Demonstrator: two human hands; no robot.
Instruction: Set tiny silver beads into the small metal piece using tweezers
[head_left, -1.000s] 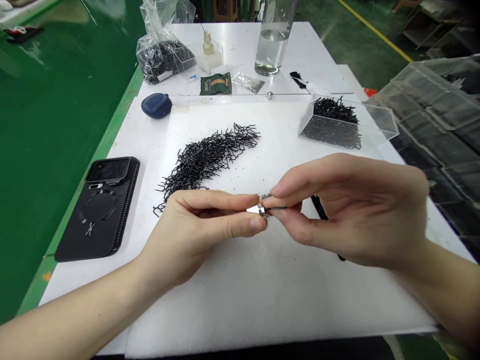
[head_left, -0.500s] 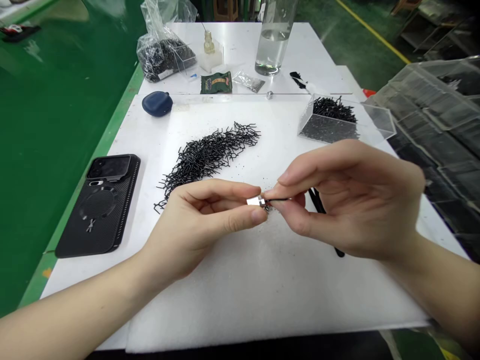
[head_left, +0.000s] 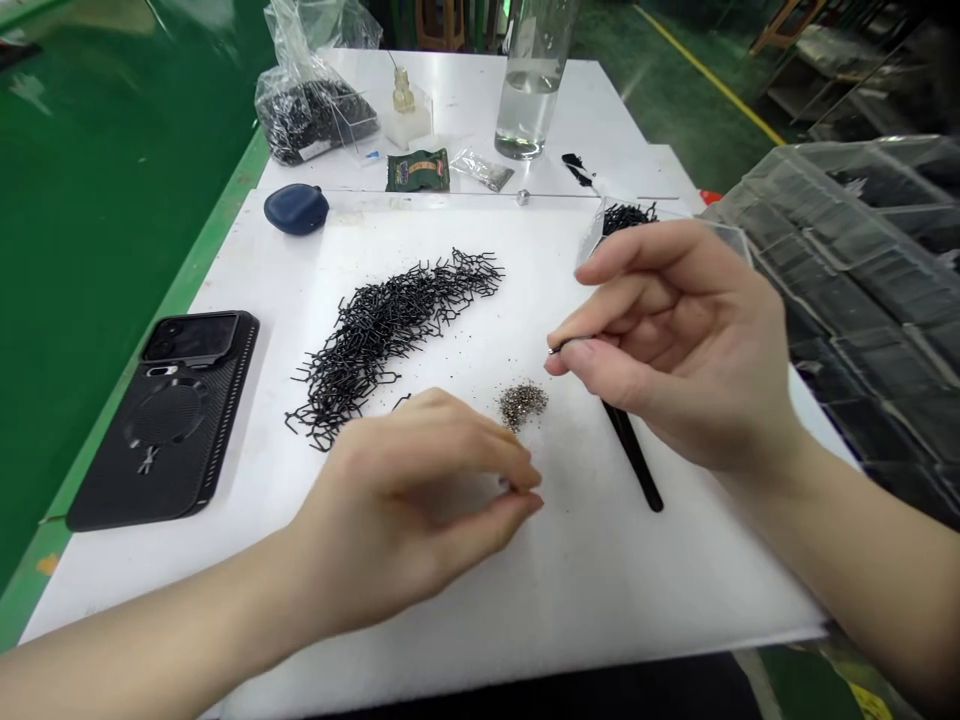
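- our left hand (head_left: 412,505) rests low over the foam sheet (head_left: 622,590), its fingertips drawn together; whether they pinch anything tiny, we cannot tell.
- our right hand (head_left: 679,345) is raised clear of the foam, with thumb and forefinger closed on a short pin (head_left: 556,350). holding it at the very tips seems to give fine control and leaves its end exposed.
- a small heap of grit (head_left: 523,404) lies between the hands, where the white foam makes its specks easy to see.
- a black stick (head_left: 634,455) lies under our right hand, within easy reach.
- a curved pile of bent black wires (head_left: 390,335) is spread thinly on the foam, perhaps so that single pieces can be separated.
- a phone (head_left: 161,420) lies back up near the worktop's left edge, off the foam and away from our hands.
- along the far edge stand a blue case (head_left: 296,209), a clear box (head_left: 626,217) partly hidden by our right hand, a plastic bag (head_left: 307,120) of dark pieces and a water bottle (head_left: 527,100).
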